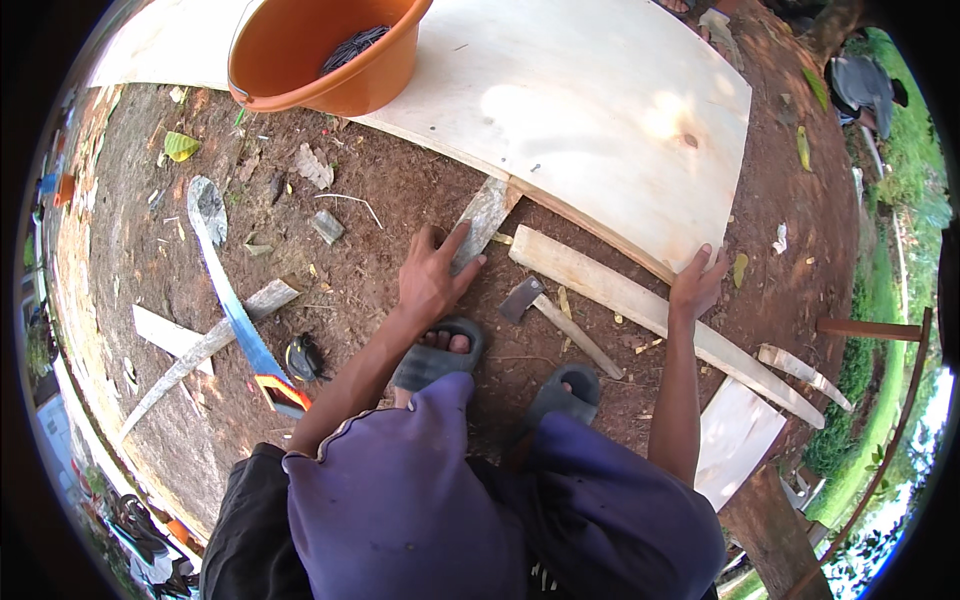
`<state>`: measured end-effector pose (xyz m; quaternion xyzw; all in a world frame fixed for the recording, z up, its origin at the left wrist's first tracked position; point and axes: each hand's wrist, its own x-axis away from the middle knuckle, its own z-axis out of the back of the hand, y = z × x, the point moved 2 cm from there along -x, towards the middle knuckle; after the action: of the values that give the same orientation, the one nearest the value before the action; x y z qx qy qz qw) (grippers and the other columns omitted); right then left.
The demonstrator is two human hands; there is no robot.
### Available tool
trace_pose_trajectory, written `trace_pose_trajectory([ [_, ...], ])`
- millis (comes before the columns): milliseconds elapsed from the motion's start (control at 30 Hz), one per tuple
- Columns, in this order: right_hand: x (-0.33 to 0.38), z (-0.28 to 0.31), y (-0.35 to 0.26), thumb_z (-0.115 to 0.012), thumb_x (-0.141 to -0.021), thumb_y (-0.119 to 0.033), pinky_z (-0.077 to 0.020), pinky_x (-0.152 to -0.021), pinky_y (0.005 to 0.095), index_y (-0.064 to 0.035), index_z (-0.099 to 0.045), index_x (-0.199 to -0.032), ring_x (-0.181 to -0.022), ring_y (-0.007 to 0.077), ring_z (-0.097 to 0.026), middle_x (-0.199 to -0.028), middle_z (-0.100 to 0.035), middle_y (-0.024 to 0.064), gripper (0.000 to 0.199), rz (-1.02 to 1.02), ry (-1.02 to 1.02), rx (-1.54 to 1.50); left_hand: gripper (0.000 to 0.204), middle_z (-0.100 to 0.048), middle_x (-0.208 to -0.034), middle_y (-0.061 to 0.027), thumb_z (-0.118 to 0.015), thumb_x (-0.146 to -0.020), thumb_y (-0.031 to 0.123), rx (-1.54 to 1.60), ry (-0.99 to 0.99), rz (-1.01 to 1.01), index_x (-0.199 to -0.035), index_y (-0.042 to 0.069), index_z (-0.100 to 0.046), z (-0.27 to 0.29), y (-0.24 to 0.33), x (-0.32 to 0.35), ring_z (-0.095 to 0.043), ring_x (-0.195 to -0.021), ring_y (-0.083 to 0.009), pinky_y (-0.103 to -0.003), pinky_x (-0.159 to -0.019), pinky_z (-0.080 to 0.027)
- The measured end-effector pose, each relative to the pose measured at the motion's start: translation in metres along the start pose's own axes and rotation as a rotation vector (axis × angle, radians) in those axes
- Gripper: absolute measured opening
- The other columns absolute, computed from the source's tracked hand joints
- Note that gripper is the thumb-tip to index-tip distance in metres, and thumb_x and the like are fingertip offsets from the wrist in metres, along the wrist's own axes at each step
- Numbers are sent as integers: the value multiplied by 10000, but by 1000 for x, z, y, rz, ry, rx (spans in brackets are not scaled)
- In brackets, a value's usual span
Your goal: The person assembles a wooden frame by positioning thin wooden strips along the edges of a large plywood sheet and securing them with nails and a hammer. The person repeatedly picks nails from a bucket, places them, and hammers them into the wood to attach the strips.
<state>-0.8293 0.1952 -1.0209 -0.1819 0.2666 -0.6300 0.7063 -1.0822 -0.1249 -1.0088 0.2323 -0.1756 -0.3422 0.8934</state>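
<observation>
The person squats on bare brown earth, knees in purple shorts at the bottom of the view, feet in dark grey sandals. The left hand reaches forward and rests on the near end of a weathered grey wood strip, fingers spread and half curled over it, thumb out to the side; the strip's far end runs under the edge of a large pale plywood sheet that lies on the ground ahead. The right hand is out to the right, fingers loosely open, fingertips touching the near edge of that plywood sheet just above a long pale plank, which lies slantwise along the sheet's edge. Neither hand is closed around anything.

Between the two hands, on the dirt just ahead of the sandals, lies a hammer with a wooden handle, its dark metal head towards the left hand and apart from both hands. An orange plastic basin stands on the far left part of the plywood, holding dark nails or wire. To the left on the ground lie a handsaw with a blue blade and orange handle, a few pale wood offcuts and a small black object beside the saw's handle.
</observation>
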Motion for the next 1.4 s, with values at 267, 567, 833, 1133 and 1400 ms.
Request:
trace_pose_trajectory([
  [267,-18,19,13,-553,-1006,-455,-414,-1073,431,48,-464,-1411,-1244,316,-571,-1284,-626,193,652,-142,-323,-220,389,-638,-1069,-208,-764,-874,284,117,169,-83,-1122,3,-665,10,8,-54,-660,-915,-378,-464,-776,-539],
  [567,-17,1,24,-572,-987,-374,-428,-1055,423,-39,-556,-1348,-1193,264,-584,-1308,-607,100,492,-584,-301,-1024,370,-637,-1030,-210,-776,-849,243,232,95,-57,-1087,-5,-640,-3,26,-74,-658,-894,-385,-468,-747,-541],
  [833,-16,-5,22,-563,-925,-427,-410,-1056,432,3,-586,-1284,-1215,285,-562,-1263,-623,134,561,-560,-114,-1237,871,-537,-1324,-123,-885,-704,405,-153,416,-307,-1431,151,-478,11,31,-99,-557,-1081,-376,-470,-847,-548],
  [1133,-14,-13,36,-509,-853,-540,-387,-1079,444,102,-576,-1278,-1233,326,-548,-1281,-607,203,773,-617,-50,-1270,732,-601,-1321,-18,-890,-648,402,-345,424,-476,-1320,217,-666,0,20,-118,-518,-924,-259,-343,-776,-539],
  [1400,-11,-13,28,-506,-962,-425,-391,-1072,431,47,-561,-1283,-1248,310,-533,-1319,-583,203,574,-555,-18,-1232,692,-631,-1282,-8,-869,-680,392,-310,368,-451,-1316,206,-670,9,25,-118,-528,-896,-250,-347,-742,-551],
])
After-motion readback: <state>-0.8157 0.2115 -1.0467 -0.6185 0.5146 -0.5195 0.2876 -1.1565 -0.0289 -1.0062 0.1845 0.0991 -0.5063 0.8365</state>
